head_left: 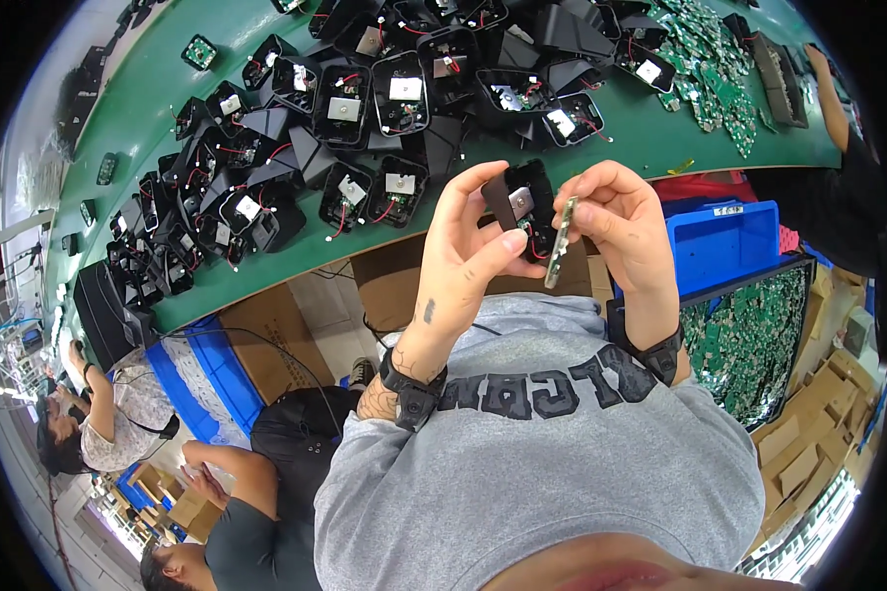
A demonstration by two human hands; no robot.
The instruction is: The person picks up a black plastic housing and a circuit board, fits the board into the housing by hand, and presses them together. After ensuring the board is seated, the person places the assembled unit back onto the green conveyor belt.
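My left hand [471,231] is wrapped round a black plastic housing [501,200], its open side facing right. Inside the housing show a silver metal plate [522,204] with a screw, plus red wires. Just right of it, my right hand [621,217] pinches a green circuit board [561,242] between thumb and fingers. The board is held upright, edge toward me, close beside the housing's open side. From this angle I cannot tell whether board and housing touch. Both hands are raised in front of the green table's [621,150] near edge.
Many similar black housings [343,103] with plates and wires crowd the table. Loose circuit boards [715,74] are heaped at the far right. A blue bin [724,241] and a tray of boards [749,340] stand at my right. Other people [256,502] are at the left and far right.
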